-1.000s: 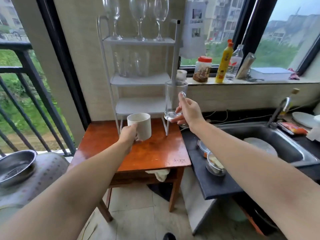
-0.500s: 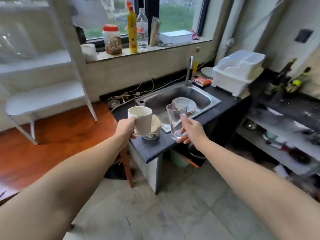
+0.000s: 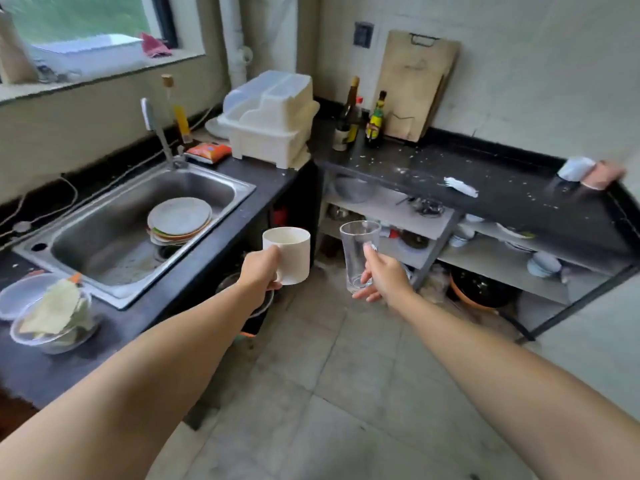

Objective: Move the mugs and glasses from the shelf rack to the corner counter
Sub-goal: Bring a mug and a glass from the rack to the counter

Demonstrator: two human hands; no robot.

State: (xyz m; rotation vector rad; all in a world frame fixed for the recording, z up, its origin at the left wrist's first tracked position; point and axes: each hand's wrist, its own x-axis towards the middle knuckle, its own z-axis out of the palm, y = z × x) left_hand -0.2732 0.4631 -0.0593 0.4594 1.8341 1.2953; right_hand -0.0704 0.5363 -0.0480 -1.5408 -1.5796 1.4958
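My left hand (image 3: 260, 271) grips a white mug (image 3: 288, 255) by its handle side and holds it upright over the floor. Just to its right, my right hand (image 3: 382, 278) grips a clear drinking glass (image 3: 357, 255) near its base, also upright. Both are in mid-air in front of the dark corner counter (image 3: 502, 192), which runs along the right wall and is speckled with white crumbs. The shelf rack is out of view.
A steel sink (image 3: 114, 233) with stacked plates (image 3: 179, 220) lies left. A white dish rack (image 3: 273, 119), bottles (image 3: 375, 119) and a cutting board (image 3: 415, 84) stand at the corner. Two blurred cups (image 3: 588, 171) sit far right. Open shelves (image 3: 485, 251) hold bowls.
The view has swung right, from the rack and wooden table past the sink to the corner counter. Both hands have carried the mug and the glass along.
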